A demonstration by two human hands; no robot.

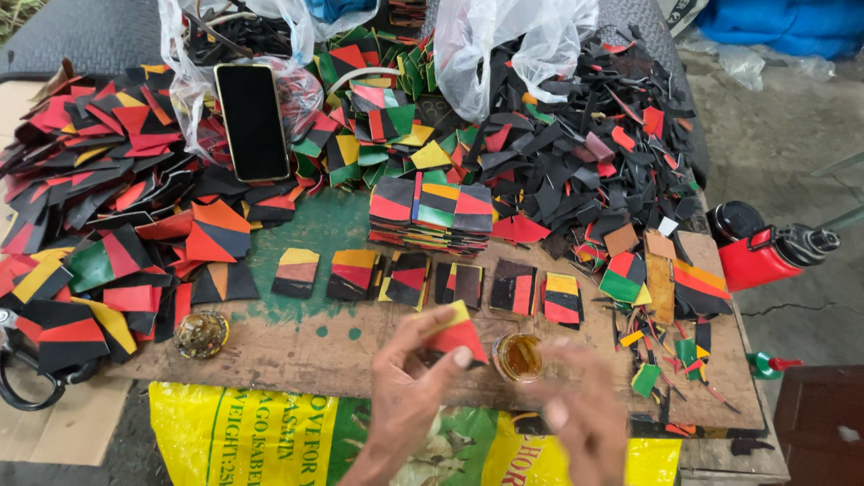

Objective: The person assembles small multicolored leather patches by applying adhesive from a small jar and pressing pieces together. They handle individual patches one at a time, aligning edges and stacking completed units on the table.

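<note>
My left hand (407, 387) pinches a small patchwork piece (456, 331) of red, black and yellow material, held above the wooden board (306, 346). My right hand (583, 409) is blurred, just right of it, with its fingers by a small open tin of amber glue (517, 356); what it holds cannot be told. A row of several similar patchwork pieces (409, 277) lies on the board beyond my hands, and a neat stack of them (432, 213) stands behind the row.
Heaps of red, black, yellow and green offcuts (108, 180) cover the back. A black phone (252, 120) rests on a plastic bag. A round lid (201, 334) lies left, scissors (22, 364) at the far left, a red bottle (765, 255) right.
</note>
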